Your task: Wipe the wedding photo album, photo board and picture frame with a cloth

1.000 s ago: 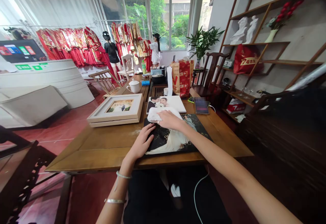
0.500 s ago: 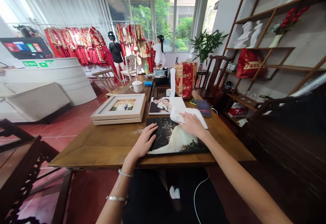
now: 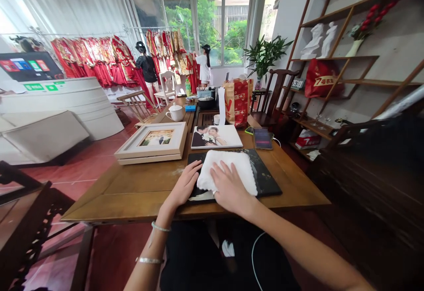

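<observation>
A dark photo panel (image 3: 269, 180) with a pale gown in its picture lies flat near the table's front edge. Over its middle is spread a white cloth (image 3: 228, 160) that hides most of the picture. My right hand (image 3: 228, 187) rests palm down on the cloth, fingers spread and pressing it against the panel. At the panel's left edge, my left hand (image 3: 185, 183) lies open with its fingertips on the surface, just beside the cloth.
Behind the panel are a couple's photo (image 3: 217, 136), a cream picture frame (image 3: 150, 143) and a phone (image 3: 263, 138). Farther back stand a white lidded cup (image 3: 175, 113) and a red-and-brown paper bag (image 3: 236, 103). Two people are by the red garments (image 3: 96, 61).
My right hand has swept the cloth left and toward me across the panel. The bunched cloth is now spread out. My left hand stays on the panel's left side.
</observation>
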### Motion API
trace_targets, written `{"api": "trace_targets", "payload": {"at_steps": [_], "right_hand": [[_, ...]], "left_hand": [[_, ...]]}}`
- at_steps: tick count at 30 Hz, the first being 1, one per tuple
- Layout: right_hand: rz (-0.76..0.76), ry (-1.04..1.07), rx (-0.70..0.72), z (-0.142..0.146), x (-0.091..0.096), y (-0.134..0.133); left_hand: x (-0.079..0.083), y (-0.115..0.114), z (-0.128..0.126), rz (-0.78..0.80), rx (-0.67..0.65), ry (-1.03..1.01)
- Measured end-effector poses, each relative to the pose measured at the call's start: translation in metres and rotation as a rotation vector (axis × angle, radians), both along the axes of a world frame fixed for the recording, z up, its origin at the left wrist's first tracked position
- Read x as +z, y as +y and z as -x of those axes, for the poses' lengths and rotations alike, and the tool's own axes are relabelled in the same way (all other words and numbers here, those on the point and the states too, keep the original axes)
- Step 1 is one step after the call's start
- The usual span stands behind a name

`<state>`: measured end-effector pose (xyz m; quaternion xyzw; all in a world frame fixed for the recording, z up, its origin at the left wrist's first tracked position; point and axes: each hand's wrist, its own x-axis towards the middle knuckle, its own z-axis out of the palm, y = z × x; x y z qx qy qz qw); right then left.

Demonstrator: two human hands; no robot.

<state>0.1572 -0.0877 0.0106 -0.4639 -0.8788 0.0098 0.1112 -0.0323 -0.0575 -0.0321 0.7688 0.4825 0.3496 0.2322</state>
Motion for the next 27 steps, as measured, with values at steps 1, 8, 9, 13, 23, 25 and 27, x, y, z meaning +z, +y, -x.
{"api": "trace_targets", "payload": {"at_steps": [1, 8, 9, 13, 23, 25, 27], "right_hand": [[0.029, 0.018, 0.055, -0.002, 0.002, -0.012], [0.331, 0.189, 0.353, -0.056, 0.017, -0.053], [0.348, 0.202, 0.33, -0.066, 0.017, -0.049], [0.28, 0.218, 0.115, -0.098, 0.008, -0.019], [0.145, 0.172, -0.113, -0.105, -0.005, 0.096], [0.141, 0.178, -0.094, -0.102, -0.004, 0.106], [0.141, 0.178, -0.074, -0.1, -0.003, 0.105]], "left_hand": [[0.0, 0.0, 0.0, 0.009, 0.003, -0.003], [0.003, -0.002, 0.002, 0.01, 0.002, -0.006], [0.003, -0.002, 0.002, -0.001, -0.003, 0.003], [0.004, -0.004, 0.002, -0.043, -0.021, 0.047], [0.003, -0.003, -0.001, -0.071, 0.002, 0.075], [0.003, -0.003, 0.0, -0.075, 0.0, 0.079], [0.003, -0.003, 0.0, -0.068, 0.0, 0.086]]}}
